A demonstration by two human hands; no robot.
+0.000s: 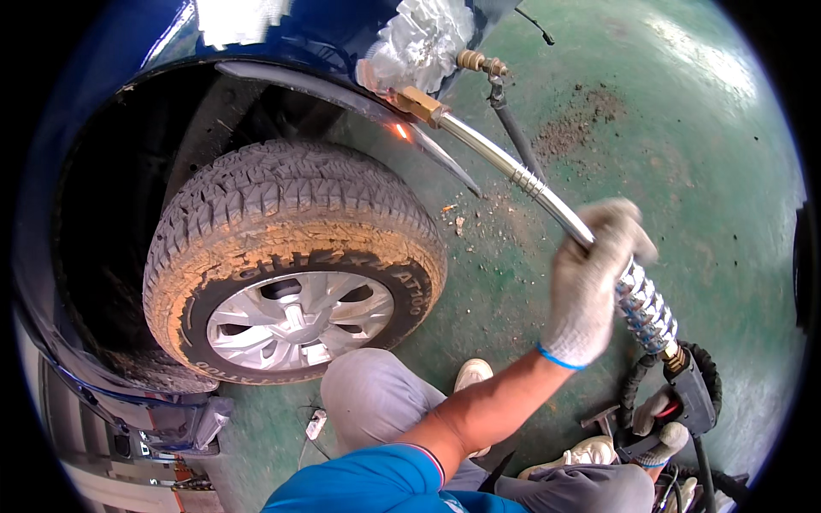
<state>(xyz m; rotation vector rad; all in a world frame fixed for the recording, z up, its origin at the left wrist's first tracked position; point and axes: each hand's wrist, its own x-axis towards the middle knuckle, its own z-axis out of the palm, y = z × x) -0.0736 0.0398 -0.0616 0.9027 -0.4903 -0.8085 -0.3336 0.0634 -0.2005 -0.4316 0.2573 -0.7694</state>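
Note:
My left hand [590, 286], in a white knit glove, is shut around the middle of a long metal spray lance [513, 167]. My right hand [660, 432], also gloved, grips the lance's black trigger handle [693, 398] at the lower right. The lance's brass nozzle [419, 103] points at the blue car's fender [299, 38], where white spray [419, 43] bursts against the body. Just below is the muddy tyre [291, 231] with its silver wheel [299, 323].
A black hose [516, 132] hangs from a brass fitting beside the nozzle. Dirt crumbs [457, 224] and a soil patch [581, 120] lie on the green floor [684, 188]. My grey-trousered knees [376, 398] and light shoes [472, 374] are close to the tyre.

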